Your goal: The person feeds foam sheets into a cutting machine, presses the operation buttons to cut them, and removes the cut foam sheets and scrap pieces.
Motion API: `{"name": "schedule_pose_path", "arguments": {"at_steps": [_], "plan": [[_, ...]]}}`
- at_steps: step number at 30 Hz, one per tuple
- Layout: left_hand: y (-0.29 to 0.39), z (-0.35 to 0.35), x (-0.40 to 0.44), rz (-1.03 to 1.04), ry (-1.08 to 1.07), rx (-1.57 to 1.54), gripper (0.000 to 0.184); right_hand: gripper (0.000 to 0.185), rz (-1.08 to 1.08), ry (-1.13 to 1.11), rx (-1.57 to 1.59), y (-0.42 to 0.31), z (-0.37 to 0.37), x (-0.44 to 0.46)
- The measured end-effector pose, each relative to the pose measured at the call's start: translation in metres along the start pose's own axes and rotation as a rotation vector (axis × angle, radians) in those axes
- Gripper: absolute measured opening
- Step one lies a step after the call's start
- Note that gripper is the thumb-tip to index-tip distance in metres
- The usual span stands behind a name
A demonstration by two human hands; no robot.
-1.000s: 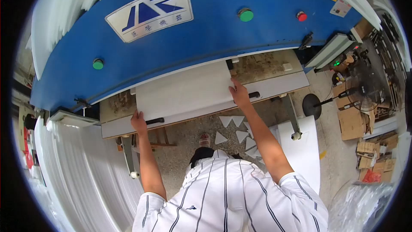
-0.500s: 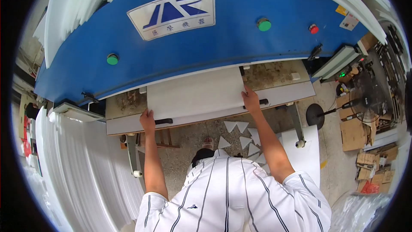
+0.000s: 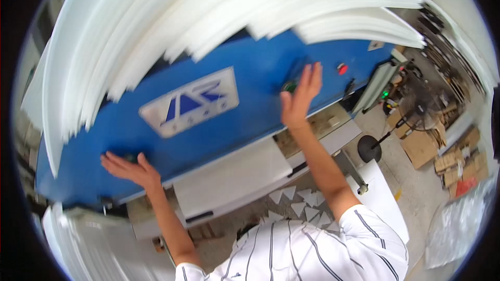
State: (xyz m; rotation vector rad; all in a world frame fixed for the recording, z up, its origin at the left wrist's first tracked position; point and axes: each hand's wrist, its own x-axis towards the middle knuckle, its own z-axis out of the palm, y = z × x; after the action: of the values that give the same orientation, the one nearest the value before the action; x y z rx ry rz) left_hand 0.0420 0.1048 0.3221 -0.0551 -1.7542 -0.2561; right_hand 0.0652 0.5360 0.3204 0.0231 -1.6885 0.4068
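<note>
My left hand (image 3: 134, 171) is spread at the left green button (image 3: 130, 158), which it partly covers. On the other side, my right hand (image 3: 302, 98) has its fingers stretched out over the right green button (image 3: 288, 87). Whether either palm presses its button I cannot tell. Both buttons sit on the front of a blue machine (image 3: 260, 109). Below them, a white sheet (image 3: 232, 179) lies on the machine's work table (image 3: 333, 138), its far edge under the blue front. Neither hand holds anything.
Stacked white sheets (image 3: 219, 10) hang over the machine's top. White triangular pieces (image 3: 298, 208) lie on the floor under the table. A red button (image 3: 341, 68) is right of my right hand. A black fan (image 3: 419, 106) and cardboard (image 3: 419, 148) stand at the right.
Both hands have let go of the white sheet and moved up to the green buttons. The sheet stays on the table. My view has tilted and shifted upward.
</note>
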Motion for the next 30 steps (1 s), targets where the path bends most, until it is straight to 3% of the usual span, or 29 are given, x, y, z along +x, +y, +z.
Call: {"name": "schedule_pose_path", "arguments": {"at_steps": [5,16,21,25,27,30], "plan": [[-0.004,0.03,0.001,0.042,0.17,0.093,0.085,0.076,0.029,0.03,-0.105,0.007,0.032,-0.001],[-0.02,0.026,-0.026,0.086,0.052,0.241,0.075,0.067,0.083,-0.088,-0.038,0.008,0.015,-0.023],[0.001,-0.025,-0.048,-0.06,-0.245,0.07,0.07,0.071,0.288,-0.305,0.058,0.023,-0.035,-0.084],[0.021,-0.089,-0.118,-0.148,-0.477,0.114,0.065,0.076,0.683,-0.435,-0.306,0.071,-0.092,-0.21],[0.029,-0.12,-0.154,-0.191,-0.604,0.108,0.065,0.076,0.766,-0.59,-0.483,0.085,-0.133,-0.254],[0.044,-0.157,-0.16,-0.305,-0.787,0.029,0.064,0.073,0.627,-0.839,-0.436,0.096,-0.187,-0.276]]}}
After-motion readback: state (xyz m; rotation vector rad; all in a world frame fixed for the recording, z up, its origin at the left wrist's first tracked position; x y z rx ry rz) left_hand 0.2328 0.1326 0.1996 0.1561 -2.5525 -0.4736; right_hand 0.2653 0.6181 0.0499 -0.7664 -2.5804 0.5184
